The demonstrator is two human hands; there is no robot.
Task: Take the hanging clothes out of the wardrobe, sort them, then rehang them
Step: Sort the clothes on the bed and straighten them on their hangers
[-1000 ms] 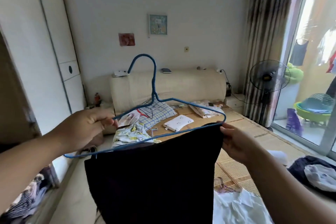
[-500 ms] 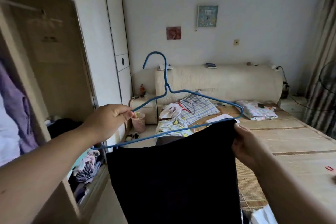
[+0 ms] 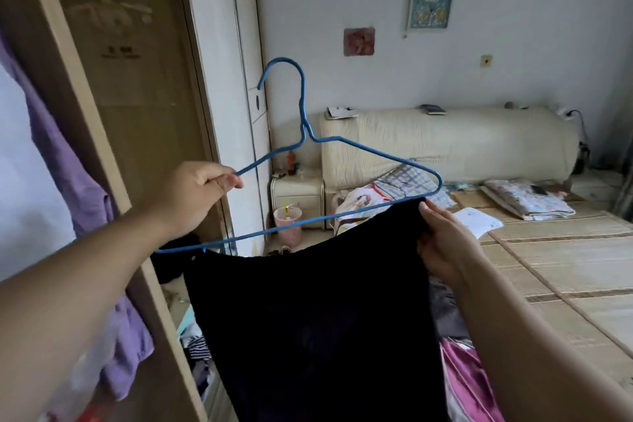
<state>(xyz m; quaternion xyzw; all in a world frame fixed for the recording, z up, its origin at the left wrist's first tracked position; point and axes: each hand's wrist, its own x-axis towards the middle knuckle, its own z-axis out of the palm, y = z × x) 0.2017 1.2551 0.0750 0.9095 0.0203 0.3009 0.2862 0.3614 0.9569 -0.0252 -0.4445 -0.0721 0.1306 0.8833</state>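
A blue wire hanger (image 3: 302,134) is held up in front of me, hook pointing up and left. My left hand (image 3: 195,195) pinches its left shoulder wire. A black garment (image 3: 318,329) hangs over the hanger's bottom bar and drops out of the frame. My right hand (image 3: 445,247) grips the garment's upper right edge just below the hanger's right corner. The open wardrobe (image 3: 102,154) stands at the left, with a purple garment (image 3: 78,195) hanging inside and an empty pale hanger (image 3: 109,7) on its rail.
A bed with a woven mat (image 3: 561,271) fills the right side, with folded clothes (image 3: 527,199) and a checked garment (image 3: 404,181) near the cream headboard (image 3: 445,144). A nightstand (image 3: 298,192) and pink bin (image 3: 287,219) sit by the wardrobe. Clothes (image 3: 195,343) lie piled in the wardrobe's bottom.
My view has turned left from the bed and window toward the open wardrobe. Both hands keep their hold on the hanger and black garment, now nearer the wardrobe opening.
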